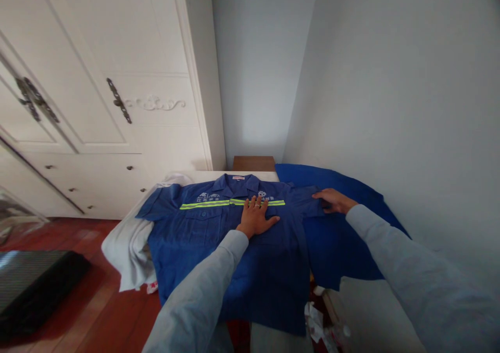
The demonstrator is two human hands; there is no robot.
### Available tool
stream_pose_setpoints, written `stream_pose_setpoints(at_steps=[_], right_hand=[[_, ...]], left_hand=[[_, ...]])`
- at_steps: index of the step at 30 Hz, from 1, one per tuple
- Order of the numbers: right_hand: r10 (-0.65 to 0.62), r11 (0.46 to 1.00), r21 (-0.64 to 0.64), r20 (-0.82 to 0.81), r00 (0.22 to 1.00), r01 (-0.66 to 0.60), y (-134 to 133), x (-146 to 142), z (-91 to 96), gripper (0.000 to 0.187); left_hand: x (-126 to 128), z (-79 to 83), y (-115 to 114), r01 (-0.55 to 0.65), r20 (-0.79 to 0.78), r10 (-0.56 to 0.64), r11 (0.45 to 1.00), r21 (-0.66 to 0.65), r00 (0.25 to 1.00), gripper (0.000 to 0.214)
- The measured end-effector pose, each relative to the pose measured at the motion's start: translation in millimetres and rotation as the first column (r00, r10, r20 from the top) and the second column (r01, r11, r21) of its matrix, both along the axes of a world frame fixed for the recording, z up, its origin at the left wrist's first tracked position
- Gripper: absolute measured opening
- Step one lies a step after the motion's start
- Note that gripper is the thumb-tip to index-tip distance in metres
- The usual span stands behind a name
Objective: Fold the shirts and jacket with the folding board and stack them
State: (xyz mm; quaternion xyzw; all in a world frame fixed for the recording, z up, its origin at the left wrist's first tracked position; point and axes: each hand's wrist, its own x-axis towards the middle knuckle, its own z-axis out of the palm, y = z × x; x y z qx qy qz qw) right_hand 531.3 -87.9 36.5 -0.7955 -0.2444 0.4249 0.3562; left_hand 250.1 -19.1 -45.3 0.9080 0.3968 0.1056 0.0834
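A short-sleeved blue work shirt [207,228] lies spread out front side up, its collar toward the wall. A yellow-green reflective stripe crosses its chest, with white lettering above. My left hand [255,216] rests flat on the chest, fingers apart, over the stripe and just below a white emblem. At the right, my right hand [336,201] pinches the hem of the shirt's sleeve between thumb and fingers. The shirt's lower part hangs over the near edge of the surface beneath it.
Blue cloth [339,243] lies to the right along the wall. White fabric [130,249] drapes off the left side. A white wardrobe [164,46] stands at left, a brown box [253,163] behind. A dark striped item [35,285] lies on the red floor [105,295].
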Motion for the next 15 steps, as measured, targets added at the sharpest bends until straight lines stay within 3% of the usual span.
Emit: stream_pose_setpoints(at_steps=[6,10,13,15], right_hand=[[-0.068,0.979,0.165,-0.288,0.955,0.119,-6.5,-9.8,-2.1,0.015],[-0.101,0.965,0.191,-0.364,0.926,0.180,-5.0,-10.4,4.5,0.011],[-0.083,0.971,0.171,-0.420,0.904,0.169,-0.5,-9.3,10.1,0.028],[-0.062,0.976,0.178,-0.323,0.944,0.125,3.1,-9.1,10.0,0.032]], left_hand=[[1.3,-2.7,1.0,-0.003,0.003,0.002,1.000,0.018,1.000,0.096],[1.3,-2.9,1.2,0.000,0.004,0.000,1.000,0.014,1.000,0.097],[1.2,-1.6,0.9,-0.004,-0.003,0.004,1.000,0.011,1.000,0.096],[1.1,-0.6,0.5,-0.005,0.001,0.005,1.000,0.009,1.000,0.095]])
